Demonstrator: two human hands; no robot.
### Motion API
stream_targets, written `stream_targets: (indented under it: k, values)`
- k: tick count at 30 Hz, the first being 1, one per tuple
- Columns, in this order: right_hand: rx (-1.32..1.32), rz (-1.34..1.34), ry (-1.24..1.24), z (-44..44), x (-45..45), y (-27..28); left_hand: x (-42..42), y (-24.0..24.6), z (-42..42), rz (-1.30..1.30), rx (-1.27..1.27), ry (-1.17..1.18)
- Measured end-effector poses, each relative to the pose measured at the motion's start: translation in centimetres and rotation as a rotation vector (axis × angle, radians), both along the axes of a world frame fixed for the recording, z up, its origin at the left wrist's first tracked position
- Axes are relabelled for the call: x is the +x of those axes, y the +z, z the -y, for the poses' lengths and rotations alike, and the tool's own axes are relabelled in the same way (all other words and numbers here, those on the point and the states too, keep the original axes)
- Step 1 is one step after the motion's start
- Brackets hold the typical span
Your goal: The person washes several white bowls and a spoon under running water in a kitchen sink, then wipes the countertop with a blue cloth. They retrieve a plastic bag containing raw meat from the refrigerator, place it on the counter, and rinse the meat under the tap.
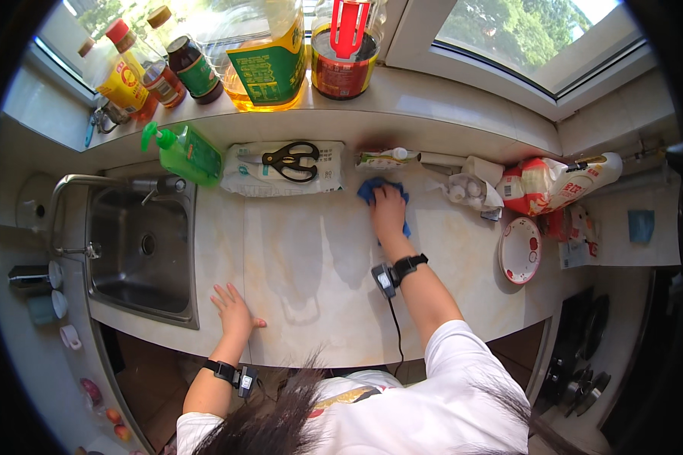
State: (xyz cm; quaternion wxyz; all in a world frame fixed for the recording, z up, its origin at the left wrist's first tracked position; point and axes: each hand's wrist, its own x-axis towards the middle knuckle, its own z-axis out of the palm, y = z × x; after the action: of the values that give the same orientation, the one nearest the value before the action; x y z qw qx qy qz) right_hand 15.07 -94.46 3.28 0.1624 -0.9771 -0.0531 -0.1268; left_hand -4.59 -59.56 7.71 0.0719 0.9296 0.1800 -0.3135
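Note:
My right hand (388,211) presses a crumpled blue cloth (399,192) onto the pale marbled countertop (296,239), close to its back edge. Part of the cloth is hidden under the palm and fingers. Fingers spread, my left hand (236,313) rests on the counter just right of the steel sink (148,244) and holds nothing. Behind the cloth lies a small white-and-green carton or pack (382,160). Left of it, black-handled scissors (291,161) lie on a white plastic packet (239,176).
A green pump bottle (190,153) stands behind the sink with its faucet (62,199). Oil and sauce bottles (273,68) line the windowsill. To the right are a bag of white round items (467,190), a red-and-white package (552,179) and a patterned plate (521,250). A cable (398,330) hangs from my right wrist device.

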Motion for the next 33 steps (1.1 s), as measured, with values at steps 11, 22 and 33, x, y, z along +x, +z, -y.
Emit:
stream_targets:
  k: [11,22,33]
  values:
    - [-0.019,-0.032,-0.040,3.4,1.1,0.9,-0.2,0.0,-0.1,0.011,0.069,-0.016]
    - [-0.115,0.063,0.040,4.2,-1.8,0.3,-1.0,-0.2,-0.3,0.024,0.090,-0.078]
    - [-0.245,-0.003,-0.001,4.5,-1.7,0.1,-0.5,-0.6,-0.4,0.011,0.122,-0.150]
